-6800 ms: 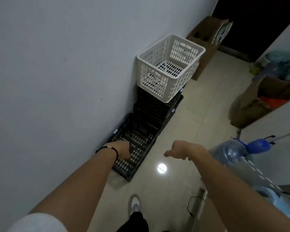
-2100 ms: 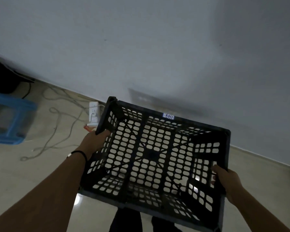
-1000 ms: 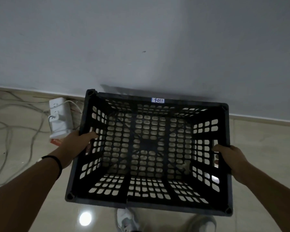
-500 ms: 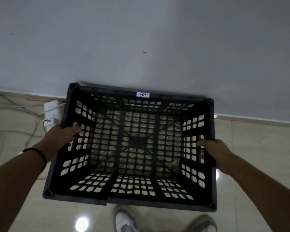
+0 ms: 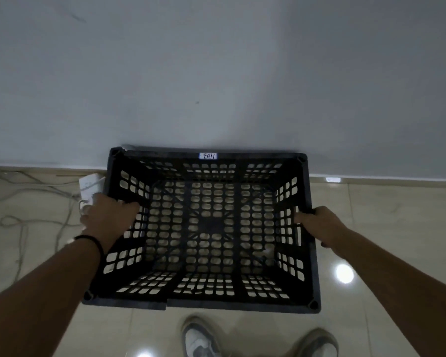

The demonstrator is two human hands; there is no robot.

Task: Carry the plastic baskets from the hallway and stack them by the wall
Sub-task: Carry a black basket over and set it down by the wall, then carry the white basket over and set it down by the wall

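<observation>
From the head camera you are looking straight down into a black plastic basket (image 5: 204, 304), open side up, its perforated floor and slotted walls letting the pale floor tiles (image 5: 386, 228) show through; its far long rim sits right against the grey wall (image 5: 216, 73), though you cannot tell from this angle whether the rim actually touches it or whether the basket's base is down on the tiles or just above them. A small white label (image 5: 208, 156) with handwritten figures sits at the middle of that far rim. Your left hand (image 5: 106, 215) grips the left short wall, fingers curled over the rim and reaching down inside, with a dark band (image 5: 93, 240) round the wrist. Your right hand (image 5: 319, 224) grips the right short wall the same way, fingers hooked over the rim into the slots. Just beside the basket's far left corner lies a white power strip (image 5: 90, 188), partly hidden by your left hand, with grey cables (image 5: 23, 222) trailing away across the tiles to the left. Below the near rim your two shoes (image 5: 200, 340) stand on the floor, and a bright round reflection (image 5: 344, 273) shines on the tiles to the right of the basket
</observation>
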